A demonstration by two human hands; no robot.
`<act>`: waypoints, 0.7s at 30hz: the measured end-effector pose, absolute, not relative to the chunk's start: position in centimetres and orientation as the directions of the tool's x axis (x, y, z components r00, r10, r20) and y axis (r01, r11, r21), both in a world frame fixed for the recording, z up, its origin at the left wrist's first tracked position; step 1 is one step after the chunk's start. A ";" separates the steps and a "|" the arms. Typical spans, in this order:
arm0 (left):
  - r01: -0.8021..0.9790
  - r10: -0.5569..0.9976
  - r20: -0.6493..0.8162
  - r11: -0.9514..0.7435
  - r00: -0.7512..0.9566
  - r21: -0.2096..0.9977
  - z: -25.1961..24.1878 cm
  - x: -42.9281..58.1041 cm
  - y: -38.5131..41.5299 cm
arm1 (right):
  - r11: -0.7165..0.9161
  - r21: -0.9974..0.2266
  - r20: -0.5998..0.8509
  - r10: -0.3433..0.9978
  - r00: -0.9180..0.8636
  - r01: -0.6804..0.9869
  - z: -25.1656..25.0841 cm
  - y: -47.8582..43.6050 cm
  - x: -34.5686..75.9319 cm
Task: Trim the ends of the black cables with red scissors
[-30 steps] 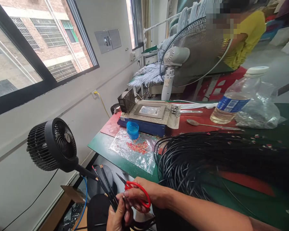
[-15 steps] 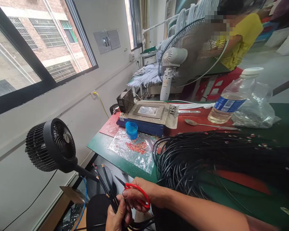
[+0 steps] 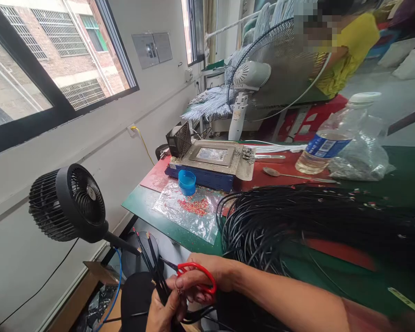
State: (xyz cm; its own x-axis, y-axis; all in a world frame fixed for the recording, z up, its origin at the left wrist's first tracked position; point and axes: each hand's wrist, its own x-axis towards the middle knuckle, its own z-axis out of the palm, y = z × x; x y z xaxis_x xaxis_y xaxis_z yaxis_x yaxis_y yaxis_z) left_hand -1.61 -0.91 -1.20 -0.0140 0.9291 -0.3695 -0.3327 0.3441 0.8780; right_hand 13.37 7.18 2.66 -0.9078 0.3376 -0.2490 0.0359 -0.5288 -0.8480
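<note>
Low in the head view, my left hand point(image 3: 164, 309) is closed round a small bunch of black cables point(image 3: 152, 258). Their stripped ends point up and away, showing red and yellowish wire tips. My right hand point(image 3: 197, 279) grips red-handled scissors point(image 3: 211, 279), its fingers through and around the loops. The dark blades point left, close beside the cables. Both hands meet at the fingertips, and whether the right fingers also pinch a cable I cannot tell. To the right, a large heap of black cables point(image 3: 256, 221) lies on the green table point(image 3: 202, 239).
A blue cup point(image 3: 187, 183) and red clippings point(image 3: 193, 206) lie on a plastic bag. Behind stand a heated solder pot point(image 3: 210, 157), spoon point(image 3: 297, 175) and bottle point(image 3: 324, 152). A black fan point(image 3: 79, 198) is at left, a larger fan point(image 3: 252, 76) behind. A person in yellow point(image 3: 352, 55) sits beyond.
The scissor blades have come nearer to the bunch of cables. My left hand keeps its hold on them. The whole view has shifted slightly.
</note>
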 end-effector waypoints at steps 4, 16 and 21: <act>-0.301 0.946 -0.323 0.318 0.036 0.899 -1.3 -1.7 -1.1 | -0.548 -0.836 -0.259 0.326 -0.909 0.041 2.6 7.1 13.4; -0.390 0.930 -0.325 0.240 -0.169 0.889 -1.9 -1.7 -0.2 | -0.371 -0.917 -0.143 0.652 -0.745 -0.148 2.0 7.0 12.5; -0.394 0.928 -0.347 0.271 -0.135 0.878 -1.7 -1.5 -0.3 | -0.310 -0.933 -0.104 0.715 -0.692 -0.180 2.1 7.1 12.5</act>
State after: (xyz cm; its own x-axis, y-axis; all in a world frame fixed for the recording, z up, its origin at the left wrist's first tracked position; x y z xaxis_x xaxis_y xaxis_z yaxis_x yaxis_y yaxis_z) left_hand -1.54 -0.33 -1.70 -0.1353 0.9279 -0.3473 -0.3937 0.2713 0.8783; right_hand 12.52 7.07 2.08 -0.6917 0.7146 -0.1041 -0.1801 -0.3102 -0.9335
